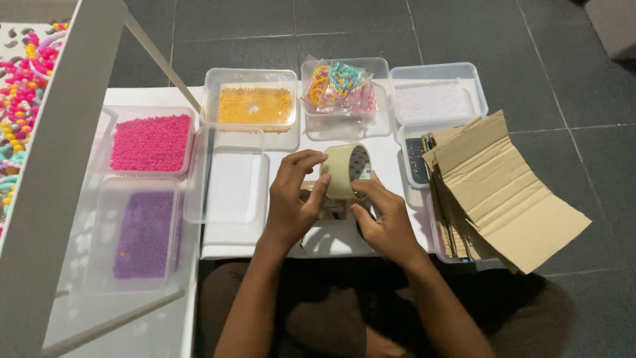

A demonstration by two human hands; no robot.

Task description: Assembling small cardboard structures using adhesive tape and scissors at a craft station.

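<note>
Dark grey floor tiles (464, 40) surround the low white table (331, 242) at which we sit, our knees tucked against its near edge. Just above that edge our left hand (295, 199) and right hand (384, 219) close together on a roll of beige tape (344, 171), held upright off the table; the left fingers (317, 192) press its outer face while the right thumb and fingers pinch its lower rim. A small brown thing lies beneath our hands, too covered to make out.

At the near left corner a clear tub of purple beads (142, 232) stands, with an empty clear lid (232, 179) beside it. At the right edge a stack of cardboard sheets (503, 192) fans out over a clear tray and hides most of it, along with a dark box (415, 159) behind.

Farther back we see a tub of pink beads (151, 141), then along the far edge a tub of orange beads (255, 105), a tub of coloured bracelets in a bag (339, 86) and a tub of white beads (434, 99).

A white frame (59, 152) crosses the left side, cutting off a board of mixed beads (20, 86).
</note>
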